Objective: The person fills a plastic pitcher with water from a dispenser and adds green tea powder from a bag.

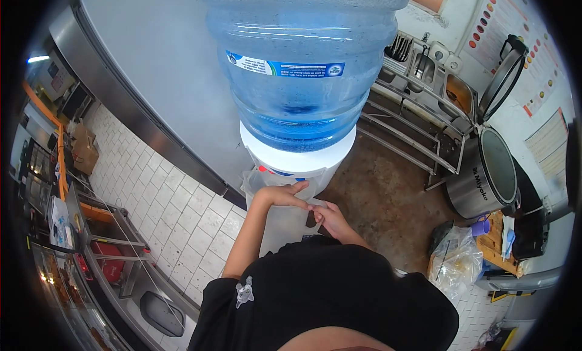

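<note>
Left hand (pixel 280 196) reaches across a translucent jug (pixel 282 231) in the head view, thumb spread from its fingers, whose tips meet the right hand (pixel 329 218); that hand curls around the jug's handle. The jug stands upright below the front edge of a white dispenser (pixel 250 141) carrying a big blue water bottle (pixel 297 99).

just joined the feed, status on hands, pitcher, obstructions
Left hand and right hand together at translucent pitcher. Water dispenser directly ahead. Left hand hides part of pitcher.
</note>
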{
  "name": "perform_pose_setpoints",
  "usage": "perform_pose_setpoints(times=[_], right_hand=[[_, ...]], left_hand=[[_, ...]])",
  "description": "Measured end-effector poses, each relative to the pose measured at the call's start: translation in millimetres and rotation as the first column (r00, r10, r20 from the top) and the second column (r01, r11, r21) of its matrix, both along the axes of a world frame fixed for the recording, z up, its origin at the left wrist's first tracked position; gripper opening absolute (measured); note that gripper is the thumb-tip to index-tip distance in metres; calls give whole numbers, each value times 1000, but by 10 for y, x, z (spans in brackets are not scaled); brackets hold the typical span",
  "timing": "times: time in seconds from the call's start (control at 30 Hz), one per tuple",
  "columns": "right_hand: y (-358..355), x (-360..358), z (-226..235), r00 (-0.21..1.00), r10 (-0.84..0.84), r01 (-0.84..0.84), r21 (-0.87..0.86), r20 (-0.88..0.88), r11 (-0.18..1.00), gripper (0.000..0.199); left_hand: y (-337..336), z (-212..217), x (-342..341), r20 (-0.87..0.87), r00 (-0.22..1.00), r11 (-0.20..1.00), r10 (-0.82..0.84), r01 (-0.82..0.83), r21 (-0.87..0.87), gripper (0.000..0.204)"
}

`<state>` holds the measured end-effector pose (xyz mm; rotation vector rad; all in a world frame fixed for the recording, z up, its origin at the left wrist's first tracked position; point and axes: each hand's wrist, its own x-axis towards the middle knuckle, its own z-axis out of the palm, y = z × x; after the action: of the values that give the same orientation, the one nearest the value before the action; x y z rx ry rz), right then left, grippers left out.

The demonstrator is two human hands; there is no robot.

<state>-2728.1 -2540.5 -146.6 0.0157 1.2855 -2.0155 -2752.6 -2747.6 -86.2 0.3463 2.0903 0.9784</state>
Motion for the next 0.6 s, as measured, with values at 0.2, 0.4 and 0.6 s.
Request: perform_pose_setpoints(times=[0.2, 0.4, 0.6], right_hand=[[-3, -9, -15, 1000, -1, 1, 15, 6, 1000, 6], [-21, -12, 26, 1000, 4, -5, 37, 18, 999, 5], [-10, -18, 33, 1000, 8, -9, 35, 16, 999, 6]], left_hand=[[-5, -10, -5, -6, 1000, 1000, -6, 6, 13, 106], [-5, 7, -2, 3, 1000, 1000, -1, 1, -3, 107], [-3, -12, -10, 8, 1000, 1000, -9, 9, 16, 106]])
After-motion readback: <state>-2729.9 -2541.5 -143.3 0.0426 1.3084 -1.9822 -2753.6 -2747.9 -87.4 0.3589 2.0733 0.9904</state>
